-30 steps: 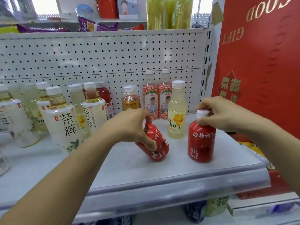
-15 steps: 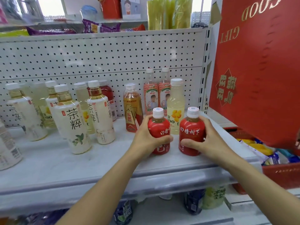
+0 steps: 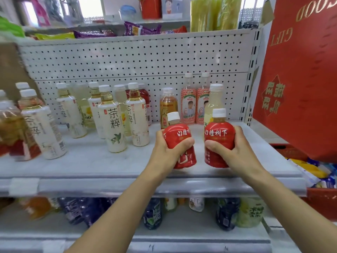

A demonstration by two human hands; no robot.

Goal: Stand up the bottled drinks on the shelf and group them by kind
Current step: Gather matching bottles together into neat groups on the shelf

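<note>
Left grip (image 3: 167,152), right grip (image 3: 235,152) around red bottles (image 3: 177,134), labels half-covered.

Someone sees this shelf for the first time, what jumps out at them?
Two matching red bottles stand out near the front of the shelf: the left hand grips the left red bottle, the right hand the right red bottle. Next comes the big red gift bag at the right, then the white-labelled tea bottles standing at the left.

Two red bottles (image 3: 179,134), two pink-labelled bottles (image 3: 188,106)
</note>
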